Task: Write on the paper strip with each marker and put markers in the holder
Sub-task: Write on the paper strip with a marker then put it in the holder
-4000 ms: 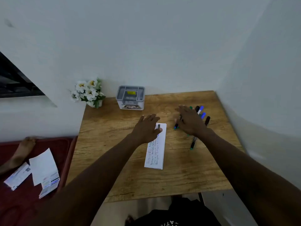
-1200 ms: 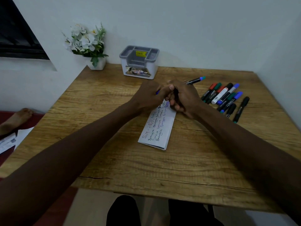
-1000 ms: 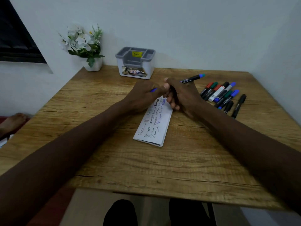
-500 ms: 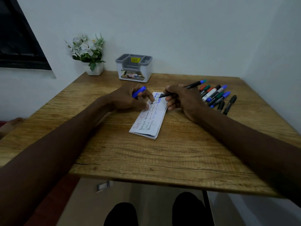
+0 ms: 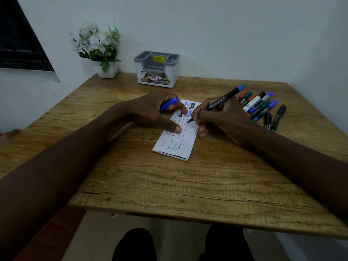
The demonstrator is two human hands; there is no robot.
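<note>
A white paper strip [image 5: 181,146] covered in handwriting lies in the middle of the wooden table [image 5: 169,181]. My right hand [image 5: 222,117] grips a black marker with a blue end [image 5: 224,99], its tip touching the strip's right edge. My left hand [image 5: 156,112] holds the blue cap [image 5: 169,103] in curled fingers while its thumb and forefinger press on the strip. Several markers [image 5: 259,108] lie in a loose pile to the right of my right hand. The grey and white holder [image 5: 157,69] stands at the back by the wall, with nothing visible in it.
A small white pot of white flowers [image 5: 99,51] stands at the table's back left corner. White walls close off the back and right sides. My legs show under the table's front edge [image 5: 188,215].
My hands came together on the marker, then parted with the cap in my left hand. My right hand lowered the marker tip onto the strip, and my left thumb and forefinger settled on the paper.
</note>
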